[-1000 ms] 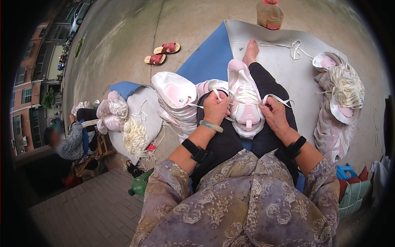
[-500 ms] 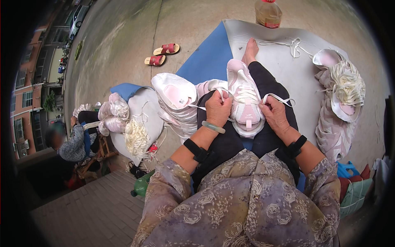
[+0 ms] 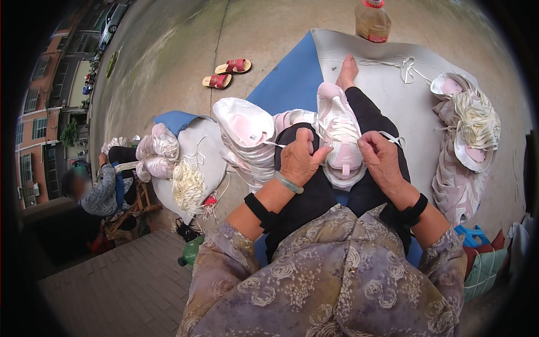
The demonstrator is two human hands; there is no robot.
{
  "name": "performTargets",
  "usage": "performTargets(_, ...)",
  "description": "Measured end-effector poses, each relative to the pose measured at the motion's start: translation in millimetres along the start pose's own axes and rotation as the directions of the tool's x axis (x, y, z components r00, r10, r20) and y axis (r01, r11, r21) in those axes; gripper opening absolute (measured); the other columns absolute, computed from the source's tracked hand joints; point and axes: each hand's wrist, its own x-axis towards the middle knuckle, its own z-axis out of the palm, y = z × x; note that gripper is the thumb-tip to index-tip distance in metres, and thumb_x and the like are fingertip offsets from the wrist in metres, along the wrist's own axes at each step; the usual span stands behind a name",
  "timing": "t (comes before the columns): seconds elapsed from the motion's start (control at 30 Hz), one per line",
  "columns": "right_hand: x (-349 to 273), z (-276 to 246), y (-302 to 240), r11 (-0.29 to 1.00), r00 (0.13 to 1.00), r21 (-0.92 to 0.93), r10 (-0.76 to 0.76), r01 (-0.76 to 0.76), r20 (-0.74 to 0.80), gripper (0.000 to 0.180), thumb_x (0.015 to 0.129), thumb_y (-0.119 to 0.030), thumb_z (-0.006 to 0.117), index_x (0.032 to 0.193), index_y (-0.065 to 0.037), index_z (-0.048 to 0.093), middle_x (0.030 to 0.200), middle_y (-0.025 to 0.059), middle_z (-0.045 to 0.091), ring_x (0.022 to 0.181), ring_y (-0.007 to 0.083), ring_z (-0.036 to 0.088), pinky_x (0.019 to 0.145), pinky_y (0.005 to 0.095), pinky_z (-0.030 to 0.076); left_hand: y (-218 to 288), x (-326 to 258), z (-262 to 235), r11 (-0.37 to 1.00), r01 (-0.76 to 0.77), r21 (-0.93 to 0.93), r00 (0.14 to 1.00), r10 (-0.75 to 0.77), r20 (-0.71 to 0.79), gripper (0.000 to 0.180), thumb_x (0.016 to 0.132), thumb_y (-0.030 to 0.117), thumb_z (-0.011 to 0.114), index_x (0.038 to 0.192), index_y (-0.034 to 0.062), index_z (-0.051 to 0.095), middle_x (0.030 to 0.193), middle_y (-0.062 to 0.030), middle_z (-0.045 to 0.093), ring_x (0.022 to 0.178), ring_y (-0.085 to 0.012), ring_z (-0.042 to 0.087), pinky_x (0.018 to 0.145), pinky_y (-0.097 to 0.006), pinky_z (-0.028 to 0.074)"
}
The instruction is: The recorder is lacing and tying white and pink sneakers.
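A pale pink and white sneaker (image 3: 343, 160) rests on my lap between my knees, its toe pointing away from me. White shoelace (image 3: 343, 128) crosses its front in several rows. At the sneaker's left side, my left hand (image 3: 302, 158) has its fingers curled round a lace end, the thumb sticking out toward the tongue. My right hand (image 3: 383, 160), on the other side, pinches with thumb and forefinger; a loop of lace shows behind its knuckles. The exact grip on each lace is partly hidden by the fingers.
Left of my knee stands a stack of pink-white shoe uppers (image 3: 244, 126); another pile (image 3: 460, 191) at the right carries a bundle of white laces (image 3: 477, 118). A grey-and-blue mat (image 3: 387, 101) lies under my bare foot. Red slippers (image 3: 233, 66), a bottle (image 3: 372, 25) and a seated person (image 3: 101, 194) are farther off.
Both hands have come back slightly toward me, nearer the tongue. The left thumb has swung out from the fingers. The view has shifted a little, moving the scene right and down.
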Motion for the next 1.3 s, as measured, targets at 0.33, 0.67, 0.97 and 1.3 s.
performTargets(0.33, 8.4, 50.1, 4.4, 0.880, 0.955, -0.376, -0.240, 0.290, 0.175, 0.010, 0.077, -0.012, 0.052, 0.080, -0.004, 0.057, 0.074, 0.0150, 0.058, 0.071, 0.0323, 0.058, 0.063, 0.0399, 0.045, -5.3, -7.0, 15.4, 0.932, -0.289, 0.219, 0.957, 0.281, 0.067, 0.027, 0.076, 0.016, 0.057, 0.097, 0.0008, 0.049, 0.070, -0.0141, 0.057, 0.063, -0.0323, 0.058, 0.054, -0.039, 0.046)
performTargets(0.67, 7.9, 62.0, 9.2, 0.847, 0.968, -0.471, -0.231, 0.248, 0.095, 0.008, 0.075, -0.013, 0.056, 0.078, -0.006, 0.056, 0.075, 0.0130, 0.058, 0.071, 0.0316, 0.058, 0.062, 0.0406, 0.045, -7.6, -3.3, 21.1, 0.946, -0.299, 0.125, 0.952, 0.288, 0.101, 0.020, 0.075, 0.007, 0.050, 0.094, 0.0007, 0.048, 0.070, -0.0159, 0.055, 0.069, -0.0341, 0.057, 0.058, -0.043, 0.045)
performTargets(0.97, 8.9, 69.1, 17.0, 0.767, 0.957, -0.575, -0.258, 0.286, 0.132, 0.008, 0.077, -0.012, 0.055, 0.083, -0.007, 0.055, 0.075, 0.0123, 0.058, 0.067, 0.0295, 0.059, 0.059, 0.0387, 0.046, -12.1, 4.0, 16.9, 0.976, -0.217, -0.001, 0.971, 0.216, 0.103, 0.013, 0.072, 0.006, 0.050, 0.085, 0.0016, 0.053, 0.071, -0.0199, 0.058, 0.071, -0.0379, 0.058, 0.065, -0.045, 0.045)
performTargets(1.3, 13.9, 68.3, 4.4, 0.630, 0.943, -0.703, -0.185, 0.329, 0.276, 0.013, 0.079, -0.011, 0.050, 0.089, -0.004, 0.053, 0.079, 0.0149, 0.059, 0.069, 0.0296, 0.062, 0.061, 0.0385, 0.049, -28.5, 13.2, 17.4, 0.989, -0.132, -0.060, 0.981, 0.139, 0.137, 0.018, 0.077, 0.004, 0.052, 0.092, 0.0012, 0.060, 0.075, -0.0166, 0.062, 0.069, -0.0287, 0.062, 0.064, -0.034, 0.048)
